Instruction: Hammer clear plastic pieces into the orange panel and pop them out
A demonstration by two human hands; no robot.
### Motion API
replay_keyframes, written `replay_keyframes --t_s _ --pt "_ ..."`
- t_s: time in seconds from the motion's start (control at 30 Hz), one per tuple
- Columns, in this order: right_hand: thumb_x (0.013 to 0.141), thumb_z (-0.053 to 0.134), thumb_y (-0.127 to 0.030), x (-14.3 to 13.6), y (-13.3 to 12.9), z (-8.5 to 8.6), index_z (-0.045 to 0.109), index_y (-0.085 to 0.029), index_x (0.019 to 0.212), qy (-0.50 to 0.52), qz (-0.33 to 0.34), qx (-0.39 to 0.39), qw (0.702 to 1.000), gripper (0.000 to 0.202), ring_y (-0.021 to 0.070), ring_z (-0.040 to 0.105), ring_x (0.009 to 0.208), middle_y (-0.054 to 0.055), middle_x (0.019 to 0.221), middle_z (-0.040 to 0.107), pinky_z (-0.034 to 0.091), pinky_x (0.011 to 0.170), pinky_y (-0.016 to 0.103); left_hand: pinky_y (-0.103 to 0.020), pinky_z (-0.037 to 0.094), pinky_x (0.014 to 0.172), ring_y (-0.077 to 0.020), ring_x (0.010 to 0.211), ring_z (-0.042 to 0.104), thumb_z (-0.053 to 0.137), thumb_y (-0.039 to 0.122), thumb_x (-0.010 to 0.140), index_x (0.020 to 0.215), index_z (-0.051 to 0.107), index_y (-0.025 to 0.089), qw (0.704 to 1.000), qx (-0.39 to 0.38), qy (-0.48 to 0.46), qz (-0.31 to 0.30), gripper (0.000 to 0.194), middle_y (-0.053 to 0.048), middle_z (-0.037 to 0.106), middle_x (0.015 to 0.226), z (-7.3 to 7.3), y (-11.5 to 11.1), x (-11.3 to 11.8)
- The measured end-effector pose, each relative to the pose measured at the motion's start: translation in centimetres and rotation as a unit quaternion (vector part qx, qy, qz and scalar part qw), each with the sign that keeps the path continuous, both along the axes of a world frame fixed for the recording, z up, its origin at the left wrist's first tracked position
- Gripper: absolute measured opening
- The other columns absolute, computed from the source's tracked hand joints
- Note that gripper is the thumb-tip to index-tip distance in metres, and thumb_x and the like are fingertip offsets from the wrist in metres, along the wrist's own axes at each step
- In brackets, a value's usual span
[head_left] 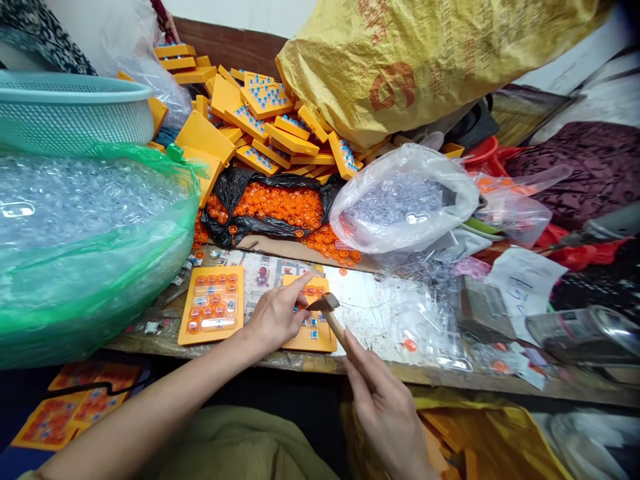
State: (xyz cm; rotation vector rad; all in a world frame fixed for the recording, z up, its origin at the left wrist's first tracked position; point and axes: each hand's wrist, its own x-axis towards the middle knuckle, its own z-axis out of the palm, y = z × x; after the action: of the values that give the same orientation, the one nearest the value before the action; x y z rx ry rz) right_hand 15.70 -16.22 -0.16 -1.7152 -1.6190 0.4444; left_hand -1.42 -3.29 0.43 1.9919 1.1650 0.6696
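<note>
My right hand (pixel 380 393) is wrapped round the wooden handle of a small hammer (pixel 337 327), whose metal head is over an orange panel (pixel 320 339). On that panel lie orange round pieces and small blue-and-clear parts. My left hand (pixel 280 317) rests at the panel's left side, with thumb and fingers bent close to the hammer head; what they hold, if anything, is too small to make out. Left of it lies a second orange panel (pixel 215 305), set with orange rounds and clear covers.
A green bag of clear pieces (pixel 90 267) fills the left side. Behind are a black bag of orange rounds (pixel 280 203), piled orange panels (pixel 270 143) and a white bag of clear pieces (pixel 405 200). A jar (pixel 583 333) lies at right.
</note>
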Motion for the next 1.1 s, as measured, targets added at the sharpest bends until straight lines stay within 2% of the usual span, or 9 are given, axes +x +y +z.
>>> replay_keyframes --t_s 0.1,0.17,0.2,0.3,0.43,0.57,0.73,0.87,1.1 --pt "0.086 0.057 -0.036 0.1 0.5 -0.7 0.063 -0.020 0.123 0.094 -0.087 -0.021 0.992 0.041 0.0234 0.067 0.101 0.009 0.115 0.069 0.055 0.085 0.033 -0.028 0.055 0.070 -0.0158 0.070 0.068 0.069 0.018 0.074 0.121 0.060 0.019 1.000 0.018 -0.009 0.000 0.048 -0.001 0.074 0.082 0.2 2.0 -0.1" --pt "0.080 0.064 -0.042 0.0 1.1 -1.0 0.059 -0.017 0.128 0.138 -0.143 -0.037 0.979 0.054 0.0223 0.070 0.088 0.010 0.103 0.073 0.057 0.079 0.033 -0.029 0.055 0.072 -0.0168 0.074 0.067 0.063 0.021 0.080 0.101 0.069 0.017 0.996 0.087 0.024 0.028 0.022 -0.004 0.073 0.084 0.4 4.4 0.1" --pt "0.077 0.067 -0.044 0.0 1.4 -1.2 0.056 -0.017 0.131 0.149 -0.158 -0.042 0.975 0.062 0.0198 0.069 0.076 0.008 0.096 0.073 0.057 0.072 0.032 -0.031 0.054 0.077 -0.0184 0.081 0.067 0.059 0.020 0.083 0.095 0.071 0.016 0.990 0.128 0.049 0.045 0.017 -0.006 0.073 0.089 0.5 5.8 0.3" --pt "0.066 0.077 -0.042 -0.5 2.2 -1.7 0.050 -0.017 0.136 0.167 -0.149 -0.043 0.974 0.079 0.0112 0.053 0.049 0.004 0.085 0.069 0.052 0.053 0.027 -0.037 0.049 0.092 -0.0236 0.102 0.062 0.055 0.012 0.083 0.100 0.069 0.014 0.979 0.173 0.091 0.065 0.023 -0.011 0.068 0.108 0.6 10.1 1.4" --pt "0.062 0.079 -0.038 -1.0 3.0 -2.3 0.052 -0.016 0.134 0.188 -0.134 -0.035 0.972 0.081 0.0099 0.045 0.047 0.002 0.079 0.066 0.047 0.049 0.027 -0.038 0.048 0.093 -0.0251 0.100 0.062 0.052 0.012 0.083 0.097 0.071 0.014 0.978 0.164 0.122 0.046 0.024 -0.010 0.071 0.101 0.2 13.5 2.5" --pt "0.063 0.078 -0.038 -1.0 3.1 -2.4 0.050 -0.017 0.135 0.206 -0.139 -0.029 0.968 0.080 0.0091 0.042 0.045 0.000 0.079 0.064 0.045 0.048 0.026 -0.032 0.049 0.089 -0.0217 0.094 0.064 0.055 0.015 0.082 0.097 0.072 0.018 0.978 0.151 0.141 0.021 0.023 -0.007 0.071 0.099 -0.6 14.3 2.5" --pt "0.063 0.079 -0.040 -1.0 3.0 -2.2 0.049 -0.017 0.136 0.206 -0.152 -0.045 0.966 0.082 0.0096 0.043 0.046 -0.001 0.078 0.063 0.045 0.050 0.027 -0.029 0.050 0.085 -0.0195 0.088 0.064 0.059 0.011 0.077 0.087 0.074 0.017 0.980 0.136 0.145 0.006 0.018 -0.006 0.070 0.093 -1.5 14.4 2.3" --pt "0.065 0.077 -0.041 -1.0 2.9 -2.2 0.048 -0.019 0.137 0.206 -0.157 -0.039 0.965 0.081 0.0101 0.044 0.048 -0.001 0.080 0.063 0.046 0.052 0.027 -0.028 0.050 0.083 -0.0187 0.087 0.063 0.067 0.017 0.076 0.089 0.072 0.015 0.983 0.130 0.131 0.024 0.015 -0.006 0.068 0.092 -1.6 13.8 2.1" --pt "0.062 0.079 -0.042 -0.7 2.9 -2.0 0.044 -0.018 0.140 0.198 -0.155 -0.068 0.966 0.088 0.0105 0.045 0.046 0.000 0.081 0.065 0.047 0.052 0.028 -0.033 0.049 0.081 -0.0235 0.091 0.060 0.066 0.026 0.077 0.071 0.071 0.014 0.983 0.097 0.153 0.042 0.014 -0.008 0.065 0.089 -1.2 12.5 0.3"
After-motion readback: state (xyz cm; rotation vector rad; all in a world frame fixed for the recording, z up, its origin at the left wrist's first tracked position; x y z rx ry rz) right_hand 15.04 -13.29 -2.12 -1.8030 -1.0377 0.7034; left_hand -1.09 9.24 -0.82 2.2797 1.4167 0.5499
